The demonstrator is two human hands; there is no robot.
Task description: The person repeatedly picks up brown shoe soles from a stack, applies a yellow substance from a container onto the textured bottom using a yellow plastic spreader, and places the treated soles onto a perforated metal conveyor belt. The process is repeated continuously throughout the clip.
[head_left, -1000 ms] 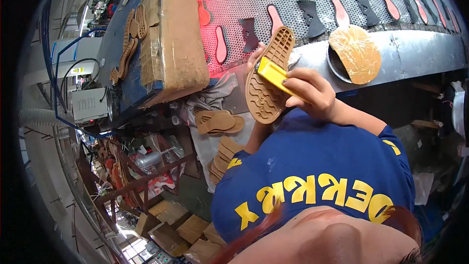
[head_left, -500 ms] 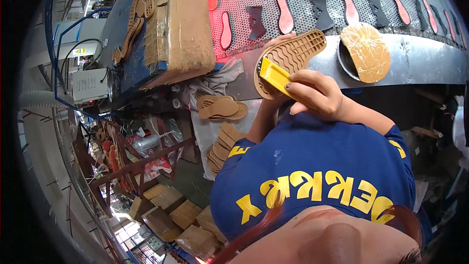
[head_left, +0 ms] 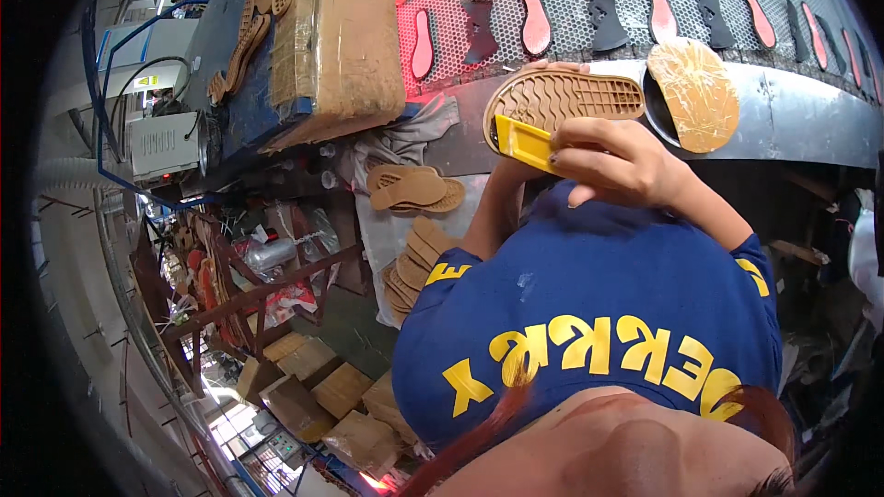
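A tan shoe sole (head_left: 566, 97), patterned with waves and a grid, lies nearly level in front of my chest. My left hand (head_left: 556, 66) grips it from behind; only fingertips show over the far edge, and the palm is hidden. Pinched between the fingers of my right hand (head_left: 612, 158) is a yellow brush (head_left: 527, 143) with a flat handle. Its dark bristle end meets the near left rim of the sole. Just right of the sole sits a round container (head_left: 658, 115), partly covered by a scratched tan board (head_left: 695, 97).
Beyond the metal ledge (head_left: 792, 110), a mesh conveyor (head_left: 562, 9) carries pink insoles (head_left: 534, 18) and black shoe pieces (head_left: 603, 17). A cardboard-covered block (head_left: 359, 46) stands at left. More soles (head_left: 414, 189) are stacked on a cloth-covered surface below it.
The sole has turned clockwise, its gridded end swinging right and nearer. My right hand and the brush have shifted slightly right, with the bristles still at the sole's near left edge.
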